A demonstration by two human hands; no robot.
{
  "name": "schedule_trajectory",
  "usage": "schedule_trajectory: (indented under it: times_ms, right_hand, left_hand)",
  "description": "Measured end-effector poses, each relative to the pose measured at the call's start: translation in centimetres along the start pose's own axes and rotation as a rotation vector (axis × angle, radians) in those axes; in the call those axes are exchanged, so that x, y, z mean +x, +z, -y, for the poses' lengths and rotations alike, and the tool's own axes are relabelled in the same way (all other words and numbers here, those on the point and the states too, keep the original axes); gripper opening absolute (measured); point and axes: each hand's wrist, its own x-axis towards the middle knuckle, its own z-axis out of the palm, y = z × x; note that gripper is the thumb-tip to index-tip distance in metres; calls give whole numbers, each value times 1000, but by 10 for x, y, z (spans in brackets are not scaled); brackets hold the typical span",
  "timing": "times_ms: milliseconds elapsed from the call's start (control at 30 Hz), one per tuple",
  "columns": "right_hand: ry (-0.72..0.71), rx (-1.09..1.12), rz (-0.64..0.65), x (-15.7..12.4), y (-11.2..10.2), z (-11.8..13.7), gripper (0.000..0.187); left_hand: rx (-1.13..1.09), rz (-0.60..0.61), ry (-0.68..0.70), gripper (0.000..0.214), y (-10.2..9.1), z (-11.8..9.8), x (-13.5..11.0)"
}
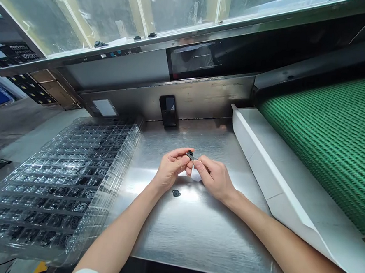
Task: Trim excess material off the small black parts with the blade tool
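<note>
Both hands, left [170, 168] and right [212, 176], pinch a small dark part [190, 155] above the steel table [195, 232]

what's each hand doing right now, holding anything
Left hand: fingers closed, pinching the small dark part.
Right hand: fingers closed on the same part from the other side.
</note>
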Motion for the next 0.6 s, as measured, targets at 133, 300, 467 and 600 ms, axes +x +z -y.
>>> schedule_trajectory:
  times_ms: [133,300,467,600]
  right_hand:
    - [-16,28,5,0,1,-1,55]
    - [-11,-16,0,0,1,-4,55]
    - [-4,-34,-12,1,1,-6,57]
    - [-17,-16,0,1,1,-4,56]
  left_hand:
    - [3,-4,-5,56,-1,-1,0]
    - [12,-3,-21,57,-3,0,0]
    - [12,2,-28,55,-4,0,0]
    - [4,3,-14,55,-3,0,0]
